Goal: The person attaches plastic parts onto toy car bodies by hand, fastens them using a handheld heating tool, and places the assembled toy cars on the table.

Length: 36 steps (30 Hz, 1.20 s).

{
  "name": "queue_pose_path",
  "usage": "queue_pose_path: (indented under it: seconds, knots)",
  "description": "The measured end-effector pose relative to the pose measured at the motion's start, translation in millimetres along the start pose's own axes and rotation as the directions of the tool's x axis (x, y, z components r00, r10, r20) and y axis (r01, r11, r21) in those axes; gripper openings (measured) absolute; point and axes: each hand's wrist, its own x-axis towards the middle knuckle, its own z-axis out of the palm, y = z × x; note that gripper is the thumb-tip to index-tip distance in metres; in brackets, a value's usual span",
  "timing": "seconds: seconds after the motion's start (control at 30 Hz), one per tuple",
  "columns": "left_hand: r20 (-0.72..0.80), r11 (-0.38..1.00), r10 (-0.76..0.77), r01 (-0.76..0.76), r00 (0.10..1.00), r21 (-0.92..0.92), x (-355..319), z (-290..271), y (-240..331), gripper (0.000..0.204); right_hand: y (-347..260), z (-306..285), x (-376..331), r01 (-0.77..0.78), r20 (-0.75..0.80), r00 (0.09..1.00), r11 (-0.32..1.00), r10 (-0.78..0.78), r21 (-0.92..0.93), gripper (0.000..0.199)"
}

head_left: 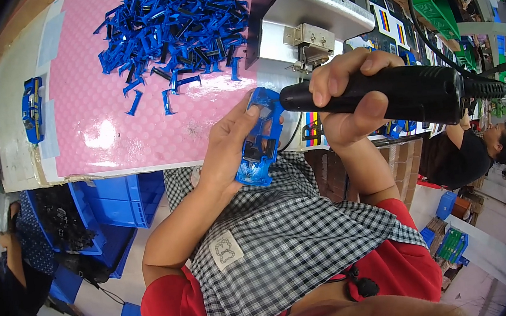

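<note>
My left hand [230, 139] grips a blue plastic toy car body [272, 135], partly see-through and tilted on end near the table's front edge. My right hand [354, 96] is wrapped round a black electric screwdriver [414, 90], its cord leading off to the right. The tool's nose points left and meets the upper part of the car body. Its bit is hidden, so contact with a screw cannot be made out. Beyond my hands, a large heap of small blue and black plastic parts [173, 28] lies on the pink sheet [94, 121].
Another blue car body [33, 110] rests at the table's far left. A metal fixture [306, 16] stands behind my right hand. Blue bins [120, 201] sit below the table at left, one with black parts. One person [459, 150] is at right, another [21, 253] at left.
</note>
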Motion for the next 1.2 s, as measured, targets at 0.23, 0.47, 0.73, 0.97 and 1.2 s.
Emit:
queue_pose_path:
  seconds: [0.23,0.47,0.73,0.97,1.2]
  knots:
    - [0.047,1.000,0.010,-0.011,0.999,0.022,4,-6,-4,0.039,12,-9,24,0.026,0.526,0.846,0.993,-0.084,0.116,0.055]
    - [0.024,0.999,0.037,-0.037,0.999,0.013,0,-5,-1,0.044,-2,-26,0,0.077,0.297,0.941,0.958,-0.162,0.277,0.063]
    - [0.026,0.865,0.198,-0.187,0.980,0.465,-18,-63,47,0.059,-49,-47,30,0.385,0.222,0.891,0.918,-0.396,0.093,0.067]
    - [0.191,0.902,0.223,-0.277,0.956,0.333,15,-43,102,0.058,-28,-38,41,0.278,0.050,0.956,0.948,-0.289,0.153,0.054]
    - [0.257,0.993,-0.105,0.116,0.961,-0.028,-3,-17,18,0.050,-34,-22,43,0.146,-0.072,0.987,0.989,-0.147,-0.017,0.046]
